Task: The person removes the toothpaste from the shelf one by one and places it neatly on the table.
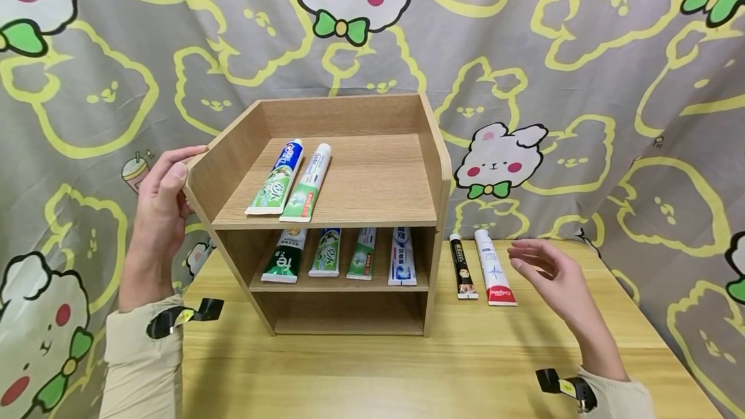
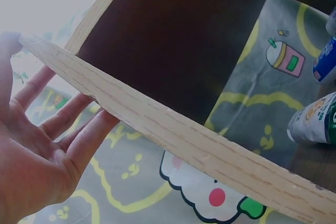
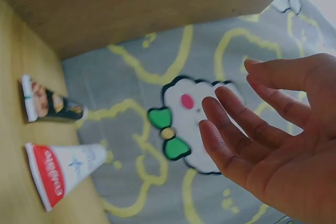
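Note:
My left hand (image 1: 160,212) rests against the left side panel of a wooden desktop shelf (image 1: 349,220), its fingers fairly straight. In the left wrist view those fingertips touch the panel's edge (image 2: 173,124). On the right, my right hand (image 1: 553,283) hovers over the table, fingers loosely bent and holding nothing. Nearest to it lies a white and red Colgate toothpaste tube (image 1: 495,270); a slim black toothpaste tube (image 1: 462,267) lies beside that, close to the shelf. A blue-green toothpaste tube (image 1: 276,180) and a white-green one (image 1: 307,183) lie on the top level.
Several toothpaste tubes lie side by side on the middle level, among them a dark green one (image 1: 284,260) and a white-blue one (image 1: 403,260). The shelf stands on a light wooden table (image 1: 349,374). A patterned grey curtain (image 1: 372,76) hangs behind.

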Action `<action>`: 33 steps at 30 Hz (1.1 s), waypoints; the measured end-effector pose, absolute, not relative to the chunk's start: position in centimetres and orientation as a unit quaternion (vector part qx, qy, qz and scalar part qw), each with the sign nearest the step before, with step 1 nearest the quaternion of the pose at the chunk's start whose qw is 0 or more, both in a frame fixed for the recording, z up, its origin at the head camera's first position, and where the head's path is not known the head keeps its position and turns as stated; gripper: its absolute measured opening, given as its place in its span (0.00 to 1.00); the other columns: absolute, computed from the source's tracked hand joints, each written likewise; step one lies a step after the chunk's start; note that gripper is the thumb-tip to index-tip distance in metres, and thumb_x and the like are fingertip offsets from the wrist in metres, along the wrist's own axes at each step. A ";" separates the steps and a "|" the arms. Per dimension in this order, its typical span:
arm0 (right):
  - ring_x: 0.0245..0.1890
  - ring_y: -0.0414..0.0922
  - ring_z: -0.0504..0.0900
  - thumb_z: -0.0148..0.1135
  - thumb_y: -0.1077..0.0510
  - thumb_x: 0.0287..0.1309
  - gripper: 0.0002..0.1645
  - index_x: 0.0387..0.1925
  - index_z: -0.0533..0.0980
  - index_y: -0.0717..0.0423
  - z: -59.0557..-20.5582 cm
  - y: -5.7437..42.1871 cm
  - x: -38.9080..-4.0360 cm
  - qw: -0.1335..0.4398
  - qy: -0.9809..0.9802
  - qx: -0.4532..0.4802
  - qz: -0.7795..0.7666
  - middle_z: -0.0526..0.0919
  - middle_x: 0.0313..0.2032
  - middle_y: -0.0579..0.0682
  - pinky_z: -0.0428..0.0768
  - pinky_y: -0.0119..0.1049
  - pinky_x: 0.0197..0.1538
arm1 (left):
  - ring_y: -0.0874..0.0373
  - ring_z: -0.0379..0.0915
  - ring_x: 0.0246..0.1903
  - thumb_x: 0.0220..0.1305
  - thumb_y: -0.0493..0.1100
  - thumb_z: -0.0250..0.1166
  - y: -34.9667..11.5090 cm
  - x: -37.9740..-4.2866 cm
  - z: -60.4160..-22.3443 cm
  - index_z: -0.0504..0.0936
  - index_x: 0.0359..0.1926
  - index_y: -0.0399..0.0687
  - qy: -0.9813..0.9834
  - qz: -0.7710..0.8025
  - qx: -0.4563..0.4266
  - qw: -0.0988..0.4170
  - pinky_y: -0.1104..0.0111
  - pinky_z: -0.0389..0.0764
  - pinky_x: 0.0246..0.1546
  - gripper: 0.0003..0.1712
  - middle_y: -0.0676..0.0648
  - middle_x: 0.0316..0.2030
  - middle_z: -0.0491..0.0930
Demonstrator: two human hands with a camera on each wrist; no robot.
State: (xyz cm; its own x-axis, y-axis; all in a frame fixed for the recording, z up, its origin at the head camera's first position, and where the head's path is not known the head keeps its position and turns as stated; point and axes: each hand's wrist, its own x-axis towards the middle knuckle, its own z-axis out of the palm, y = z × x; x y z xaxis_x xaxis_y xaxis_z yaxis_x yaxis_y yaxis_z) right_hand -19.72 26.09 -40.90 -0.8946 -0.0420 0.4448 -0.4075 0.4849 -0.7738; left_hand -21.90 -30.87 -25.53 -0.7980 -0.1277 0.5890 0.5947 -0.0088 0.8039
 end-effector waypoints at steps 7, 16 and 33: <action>0.51 0.33 0.80 0.67 0.63 0.66 0.18 0.57 0.80 0.58 -38.9 25.0 -18.2 0.212 -0.841 0.139 0.478 0.84 0.52 0.54 0.76 0.18 0.50 | 0.51 0.78 0.38 0.73 0.45 0.54 -30.7 -21.9 -25.5 0.80 0.62 0.40 -0.657 -0.684 -0.177 0.264 0.70 0.84 0.27 0.23 0.38 0.51 0.76; 0.54 0.38 0.81 0.66 0.73 0.62 0.21 0.56 0.80 0.62 -36.8 23.3 -16.3 0.233 -0.801 0.190 0.518 0.82 0.53 0.55 0.78 0.25 0.55 | 0.52 0.79 0.37 0.73 0.45 0.54 -30.7 -21.9 -25.5 0.80 0.62 0.40 -0.657 -0.685 -0.175 0.263 0.70 0.84 0.27 0.22 0.38 0.50 0.77; 0.58 0.50 0.80 0.64 0.87 0.47 0.30 0.54 0.79 0.71 -35.1 17.7 -13.8 0.275 -0.697 0.316 0.581 0.79 0.54 0.67 0.79 0.35 0.58 | 0.53 0.79 0.35 0.72 0.44 0.54 -30.9 -21.8 -25.5 0.81 0.61 0.40 -0.657 -0.684 -0.174 0.265 0.71 0.82 0.24 0.22 0.39 0.48 0.78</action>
